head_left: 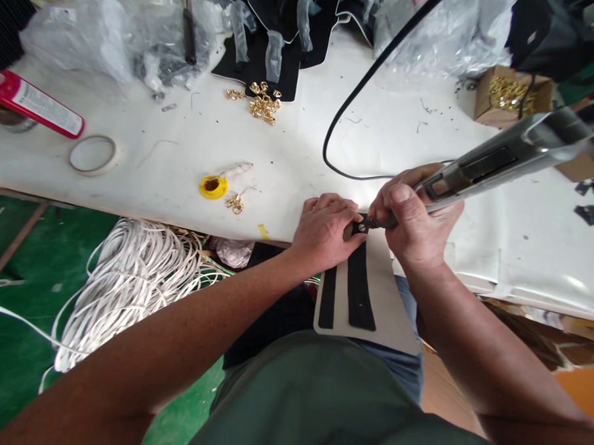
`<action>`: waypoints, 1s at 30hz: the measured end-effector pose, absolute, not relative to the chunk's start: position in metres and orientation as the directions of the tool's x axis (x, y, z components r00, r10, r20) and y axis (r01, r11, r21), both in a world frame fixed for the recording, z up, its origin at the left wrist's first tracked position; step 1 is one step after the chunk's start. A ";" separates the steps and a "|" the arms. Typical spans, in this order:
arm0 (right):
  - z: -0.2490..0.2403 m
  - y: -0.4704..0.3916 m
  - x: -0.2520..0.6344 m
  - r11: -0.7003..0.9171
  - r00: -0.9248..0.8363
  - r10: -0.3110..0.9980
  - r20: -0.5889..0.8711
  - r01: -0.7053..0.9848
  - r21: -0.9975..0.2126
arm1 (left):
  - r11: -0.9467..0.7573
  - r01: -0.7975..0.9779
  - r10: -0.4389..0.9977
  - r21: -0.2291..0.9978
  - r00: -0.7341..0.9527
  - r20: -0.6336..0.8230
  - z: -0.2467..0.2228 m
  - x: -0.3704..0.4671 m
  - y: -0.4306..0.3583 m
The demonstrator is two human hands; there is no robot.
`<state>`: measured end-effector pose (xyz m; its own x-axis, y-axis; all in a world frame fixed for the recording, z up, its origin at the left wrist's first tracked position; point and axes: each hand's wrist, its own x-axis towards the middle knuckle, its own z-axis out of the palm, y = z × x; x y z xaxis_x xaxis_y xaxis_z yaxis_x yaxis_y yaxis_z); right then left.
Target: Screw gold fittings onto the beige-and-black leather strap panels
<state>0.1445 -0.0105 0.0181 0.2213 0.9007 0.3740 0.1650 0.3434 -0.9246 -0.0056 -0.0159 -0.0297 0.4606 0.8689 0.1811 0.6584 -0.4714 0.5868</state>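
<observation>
My right hand (419,220) is wrapped round a power screwdriver (491,161) with a long grey body. Its dark tip points left, at a round metal screw head (361,227) on a black end piece. That piece lies at the top of a beige panel (383,297), which carries two black strips (360,295). With thumb and fingers closed round the black end piece, my left hand (327,231) presses against the panel's upper edge. The panel hangs over the table's front edge onto my lap. What lies beneath my left fingers is hidden.
On the white table (284,157) are gold metal fittings (263,106), a yellow-rimmed pot (213,186), a tape roll (92,154) and a red bottle (40,102). A black cable (351,99) loops behind my hands. A cardboard box (486,103) holds gold pieces.
</observation>
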 end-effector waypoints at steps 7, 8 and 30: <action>0.021 -0.013 0.148 0.283 0.113 0.945 0.307 0.185 -0.941 | -0.480 0.661 0.864 0.576 0.469 0.183 -0.028 -0.005 -0.016; 0.021 -0.012 0.148 0.290 0.107 0.944 0.313 0.187 -0.939 | -0.481 0.661 0.863 0.576 0.471 0.180 -0.028 -0.005 -0.016; 0.012 -0.012 0.139 0.222 0.183 0.944 0.276 0.270 -0.937 | -0.493 0.684 0.865 0.537 0.450 0.222 -0.031 -0.004 -0.018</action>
<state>0.1394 -0.0118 0.0120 0.1827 0.9435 0.2764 0.2700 0.2221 -0.9369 -0.0035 -0.0182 -0.0306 0.4496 0.8653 0.2217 0.6843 -0.4932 0.5371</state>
